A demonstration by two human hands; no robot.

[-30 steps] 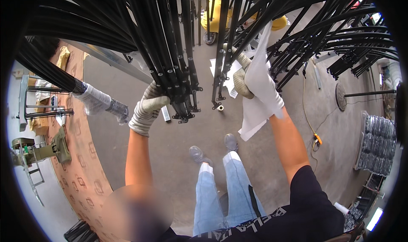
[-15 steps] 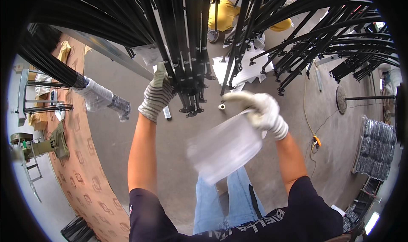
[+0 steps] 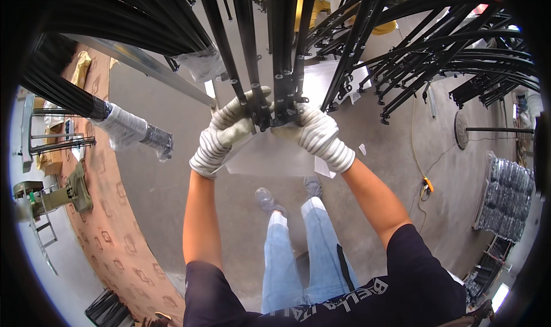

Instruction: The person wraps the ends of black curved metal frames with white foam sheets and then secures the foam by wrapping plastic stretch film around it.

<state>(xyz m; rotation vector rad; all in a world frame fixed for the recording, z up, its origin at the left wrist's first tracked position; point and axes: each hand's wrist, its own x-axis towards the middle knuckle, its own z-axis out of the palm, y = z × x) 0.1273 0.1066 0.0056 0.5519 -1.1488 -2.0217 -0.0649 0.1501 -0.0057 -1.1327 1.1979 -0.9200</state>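
Observation:
Several long black metal tubes hang down in front of me, with small bolts and brackets at their lower ends. My left hand, in a white-and-grey striped glove, closes round the tube ends from the left. From the other side my right hand, gloved the same way, grips the ends, its fingertips tucked behind them. A thin white translucent sheet hangs just below both hands, touching the left glove. Which fingers hold the sheet is hidden.
More black tubes crowd the right, and wrapped bundles stick out at left. A metal beam slants at upper left. White sheets lie on the floor ahead, near a person in yellow. An orange-ended cable runs at right.
My right hand has moved left to the tube ends, carrying the white sheet from over my legs to below the tubes. My left hand has come slightly lower and nearer the right.

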